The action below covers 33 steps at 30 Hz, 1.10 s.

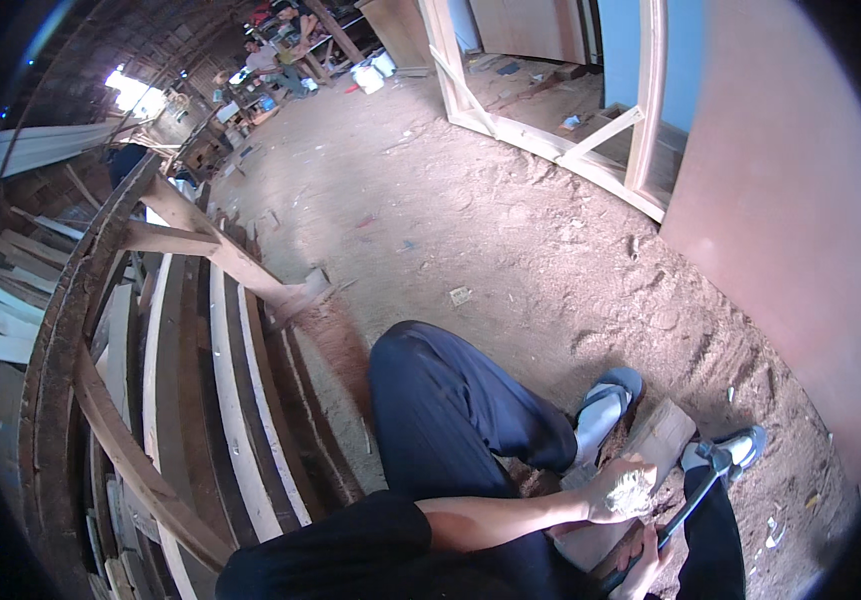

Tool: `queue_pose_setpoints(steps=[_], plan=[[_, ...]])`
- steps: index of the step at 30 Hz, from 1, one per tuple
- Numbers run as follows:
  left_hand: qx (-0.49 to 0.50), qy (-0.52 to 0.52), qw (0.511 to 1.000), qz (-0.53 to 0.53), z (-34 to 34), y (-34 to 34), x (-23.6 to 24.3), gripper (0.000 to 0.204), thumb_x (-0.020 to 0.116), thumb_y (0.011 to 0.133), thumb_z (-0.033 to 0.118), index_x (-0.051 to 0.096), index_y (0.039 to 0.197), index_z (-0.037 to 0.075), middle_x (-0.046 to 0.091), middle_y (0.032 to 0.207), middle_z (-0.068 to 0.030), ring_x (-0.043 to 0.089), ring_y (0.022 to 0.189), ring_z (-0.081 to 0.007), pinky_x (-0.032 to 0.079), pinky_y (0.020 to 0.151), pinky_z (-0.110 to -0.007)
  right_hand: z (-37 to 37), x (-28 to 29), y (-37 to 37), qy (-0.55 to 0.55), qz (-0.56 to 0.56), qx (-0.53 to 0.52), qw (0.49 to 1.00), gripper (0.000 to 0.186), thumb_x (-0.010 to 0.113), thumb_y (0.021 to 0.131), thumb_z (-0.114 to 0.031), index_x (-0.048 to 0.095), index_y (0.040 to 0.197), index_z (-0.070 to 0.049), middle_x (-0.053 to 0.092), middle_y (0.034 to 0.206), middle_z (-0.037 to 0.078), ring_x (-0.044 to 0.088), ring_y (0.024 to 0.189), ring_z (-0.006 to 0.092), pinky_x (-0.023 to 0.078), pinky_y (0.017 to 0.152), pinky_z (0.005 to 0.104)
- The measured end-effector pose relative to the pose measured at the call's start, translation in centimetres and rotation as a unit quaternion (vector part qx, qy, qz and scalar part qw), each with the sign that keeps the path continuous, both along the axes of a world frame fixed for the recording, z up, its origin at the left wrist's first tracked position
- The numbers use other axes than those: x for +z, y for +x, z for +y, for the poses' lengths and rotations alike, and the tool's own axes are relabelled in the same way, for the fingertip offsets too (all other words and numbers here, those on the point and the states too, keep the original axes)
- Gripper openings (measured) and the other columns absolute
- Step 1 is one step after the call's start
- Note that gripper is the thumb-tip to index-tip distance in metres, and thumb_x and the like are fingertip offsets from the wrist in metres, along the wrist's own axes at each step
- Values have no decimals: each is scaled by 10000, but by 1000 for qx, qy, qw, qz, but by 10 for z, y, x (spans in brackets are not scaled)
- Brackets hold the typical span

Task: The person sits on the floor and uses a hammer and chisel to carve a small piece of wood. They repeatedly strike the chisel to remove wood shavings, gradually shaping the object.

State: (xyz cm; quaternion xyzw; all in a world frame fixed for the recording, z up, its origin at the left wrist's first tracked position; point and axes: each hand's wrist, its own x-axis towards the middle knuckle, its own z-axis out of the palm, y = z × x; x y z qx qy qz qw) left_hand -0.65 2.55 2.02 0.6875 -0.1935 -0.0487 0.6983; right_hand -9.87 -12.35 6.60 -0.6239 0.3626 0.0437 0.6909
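Observation:
Between my feet, a squared wooden block (662,437) lies on the dirt ground. My left hand (618,490) is closed over it, fingers drawn together; whatever they may pinch is too small or hidden to name. Nearer to me, at the lower edge, my right hand (640,566) grips the dark handle of a hammer (685,512). The hammer slants up and to the right, and its head is beside my right foot, past the block's right side. Part of the block is hidden under my left hand and forearm.
Left of me, a rough wooden trestle (172,240) stands over several long planks (230,390). A pale wooden frame (590,165) and a large brown panel (790,240) stand on the right. People (265,58) sit far back near white buckets (368,78).

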Motion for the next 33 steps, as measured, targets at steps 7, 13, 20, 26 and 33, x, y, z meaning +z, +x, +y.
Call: queue_pose_setpoints(steps=[7, 13, 20, 26, 33], plan=[[31, 316, 917, -244, 35, 3, 40, 154, 556, 925, 253, 526, 984, 114, 546, 865, -33, 579, 853, -208, 471, 782, -366, 20, 30, 0, 50, -70, 12, 996, 100, 640, 989, -119, 546, 1014, -94, 428, 620, -41, 399, 434, 65, 271, 346, 242], [60, 75, 989, -114, 18, 2, 17, 294, 795, 802, 223, 534, 881, 114, 558, 719, -60, 570, 637, -233, 461, 592, -357, 27, 57, 12, -31, -140, 56, 988, 221, 746, 932, -114, 529, 940, -73, 525, 616, -35, 440, 434, 46, 313, 381, 217], [23, -13, 996, -81, 16, -1, 3, 342, 815, 678, 170, 535, 831, 50, 546, 756, -85, 577, 703, -279, 450, 655, -361, 29, 57, 22, -123, -115, 103, 980, 421, 854, 848, -243, 649, 1115, 10, 639, 801, 14, 545, 545, 68, 437, 504, 235], [38, -41, 996, -73, 18, 5, 11, 346, 823, 699, 193, 508, 767, 66, 570, 711, -62, 560, 650, -241, 426, 619, -345, 49, 51, 32, -62, -98, 106, 988, 535, 897, 785, -394, 581, 904, 22, 710, 1178, 189, 593, 754, 77, 478, 637, 235], [20, -46, 998, -46, 22, 16, 18, 336, 808, 713, 173, 490, 747, 71, 607, 718, -53, 574, 651, -223, 421, 644, -333, 55, 52, 37, -54, -53, 70, 995, 591, 933, 731, -426, 498, 842, -41, 698, 1190, 190, 572, 878, 113, 474, 717, 253]])
